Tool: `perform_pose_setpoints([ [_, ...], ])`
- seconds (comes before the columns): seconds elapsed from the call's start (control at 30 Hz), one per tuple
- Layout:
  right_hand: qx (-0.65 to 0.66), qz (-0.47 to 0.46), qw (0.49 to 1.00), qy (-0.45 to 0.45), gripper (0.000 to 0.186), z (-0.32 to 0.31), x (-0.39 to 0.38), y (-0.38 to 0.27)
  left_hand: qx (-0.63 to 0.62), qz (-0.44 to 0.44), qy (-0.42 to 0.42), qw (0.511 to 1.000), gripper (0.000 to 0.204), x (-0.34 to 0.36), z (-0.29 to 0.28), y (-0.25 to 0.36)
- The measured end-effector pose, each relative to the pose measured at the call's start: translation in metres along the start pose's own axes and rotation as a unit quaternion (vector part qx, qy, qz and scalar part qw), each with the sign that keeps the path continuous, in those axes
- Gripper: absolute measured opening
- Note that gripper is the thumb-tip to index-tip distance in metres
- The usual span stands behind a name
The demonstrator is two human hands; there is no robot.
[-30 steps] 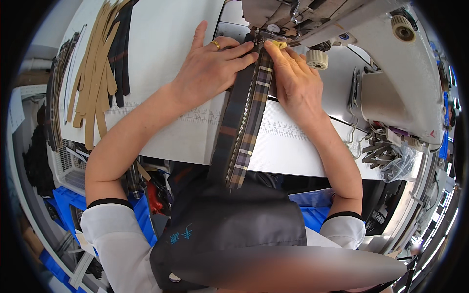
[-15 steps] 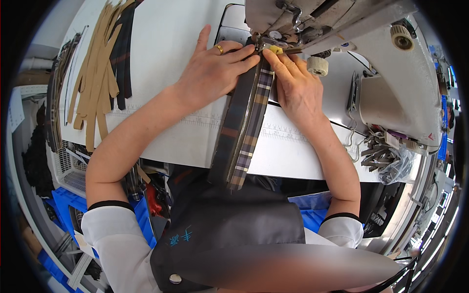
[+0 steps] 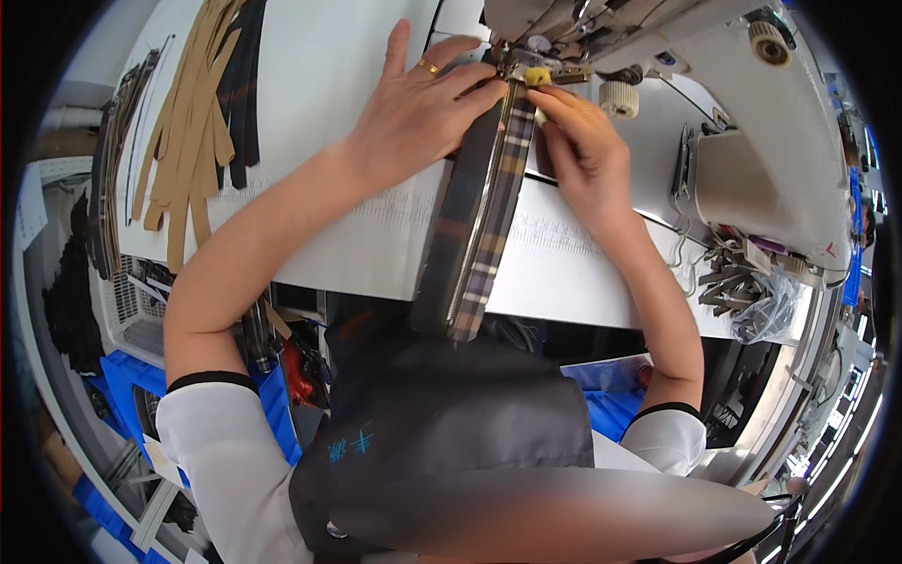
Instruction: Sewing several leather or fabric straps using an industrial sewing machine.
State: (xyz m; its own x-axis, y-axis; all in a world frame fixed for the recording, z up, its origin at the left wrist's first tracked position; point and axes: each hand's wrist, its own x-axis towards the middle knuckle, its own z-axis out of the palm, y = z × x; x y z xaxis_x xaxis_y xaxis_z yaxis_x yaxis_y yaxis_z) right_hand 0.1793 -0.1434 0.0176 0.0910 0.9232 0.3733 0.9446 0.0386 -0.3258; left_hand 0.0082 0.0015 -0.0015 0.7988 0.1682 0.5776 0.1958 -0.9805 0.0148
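Note:
A long strip with a metal zipper (image 3: 482, 216) runs from under the sewing machine (image 3: 789, 122) toward my apron, dark fabric on its left and plaid on its right. My left hand (image 3: 423, 113), a ring on one finger, lies with fingers stretched over the dark side, tips close to the presser foot (image 3: 512, 68). Its thumb points away from the others. At the plaid edge, my right hand (image 3: 590, 141) has its fingers curled, with thumb and forefinger pinched at the strip. Beside the foot sits a small yellow piece (image 3: 537, 77). The needle cannot be made out.
Tan strips (image 3: 193, 122) and dark strips (image 3: 242, 103) lie at the far left of the white table (image 3: 329, 254), which has a printed ruler. Thread snips (image 3: 684, 160) are near the machine. At right are a pile of grey pieces (image 3: 733, 287) and a clear plastic bag (image 3: 766, 315).
My right hand has gone from lying flat on the strip to a curled pinch at its plaid edge. My left hand stays spread on the dark side. The whole view has shifted slightly.

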Motion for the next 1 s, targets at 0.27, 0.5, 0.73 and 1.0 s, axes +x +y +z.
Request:
perform_pose_setpoints([
  [0.27,0.191,-0.068,0.970,-0.131,0.056,-0.036,-0.079,-0.064,-0.171,-0.008,-0.044,0.984,0.024,-0.068,-0.058,0.051],
  [0.5,0.085,-0.142,0.986,0.038,0.039,0.005,-0.103,-0.087,-0.075,-0.027,-0.052,0.995,0.028,-0.096,-0.074,0.080],
  [0.73,0.014,-0.115,0.993,-0.011,0.045,-0.002,-0.110,-0.096,-0.103,-0.033,-0.023,0.994,0.028,-0.100,-0.068,0.080],
  [1.0,-0.001,-0.103,0.995,-0.005,0.045,0.006,-0.114,-0.097,-0.166,-0.030,0.017,0.986,0.024,-0.100,-0.069,0.082],
])
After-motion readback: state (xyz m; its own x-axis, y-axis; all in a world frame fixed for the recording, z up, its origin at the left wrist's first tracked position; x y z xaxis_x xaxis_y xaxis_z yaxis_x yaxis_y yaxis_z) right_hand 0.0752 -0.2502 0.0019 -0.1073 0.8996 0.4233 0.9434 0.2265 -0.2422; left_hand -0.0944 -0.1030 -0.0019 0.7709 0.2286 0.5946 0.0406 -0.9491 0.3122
